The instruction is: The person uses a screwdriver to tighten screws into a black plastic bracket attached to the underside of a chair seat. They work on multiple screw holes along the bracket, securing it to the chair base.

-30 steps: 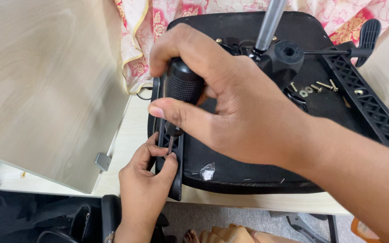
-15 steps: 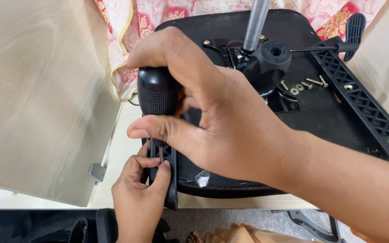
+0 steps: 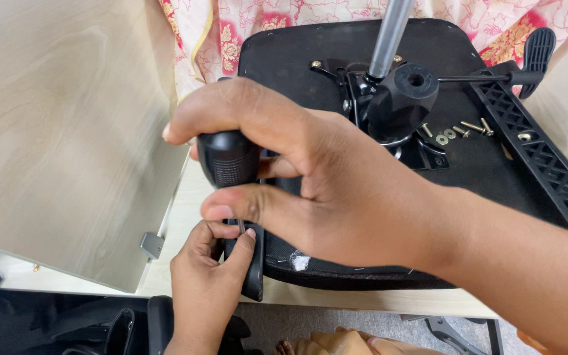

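The right hand (image 3: 336, 190) has its grip wrapped round a black ribbed screwdriver handle (image 3: 228, 159), upright at the near-left edge of the upturned black chair seat (image 3: 336, 52) on the pale tabletop (image 3: 185, 217). The left hand (image 3: 208, 283) pinches the thin shaft and black armrest bracket (image 3: 255, 263) — a slipping tip could jab those fingers. Loose screws and washers (image 3: 458, 130) by the grey gas-lift column (image 3: 389, 36) could roll off; the tilted wooden panel (image 3: 60, 131) crowds the left side.

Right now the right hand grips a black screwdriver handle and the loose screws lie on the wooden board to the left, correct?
Not quite. The right hand does grip the black screwdriver handle, but the loose screws lie on the black chair seat, right of the metal post, as the head view shows.
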